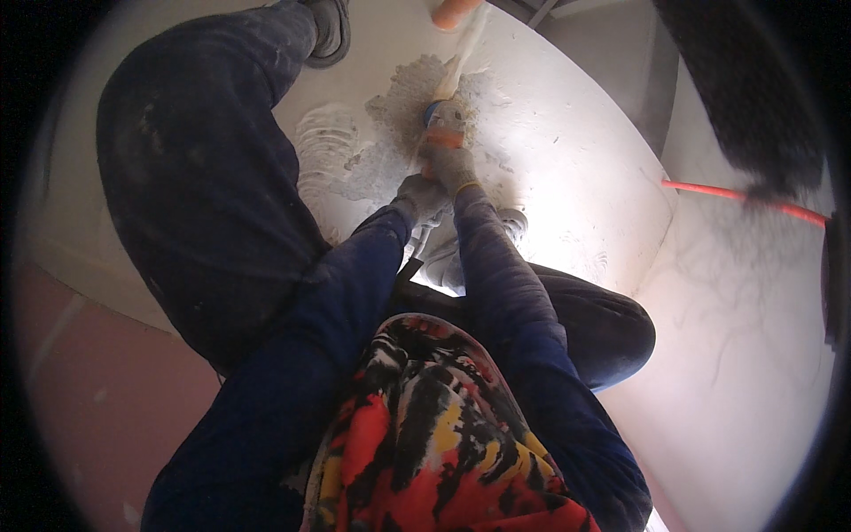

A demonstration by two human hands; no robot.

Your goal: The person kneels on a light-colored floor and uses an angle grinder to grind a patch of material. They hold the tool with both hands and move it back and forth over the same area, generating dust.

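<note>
Both of my gloved hands are closed around an angle grinder (445,138) with an orange body and a grey head. My right hand (454,168) grips it just behind the head, and my left hand (418,197) is wrapped round the rear of the body, closer to me. A blue edge shows at the left of the grinder's head. The head meets a rough grey-beige patch (403,97) on a pale curved surface (550,133). The disc itself is mostly hidden beneath the tool.
My bent left leg (204,168) and its shoe (330,34) rest on the pale surface. Ridged swirl marks (326,146) lie left of the patch. An orange pipe end (454,12) stands at the top; an orange tube (745,195) runs along the right. A dark blurred shape (740,80) hangs upper right.
</note>
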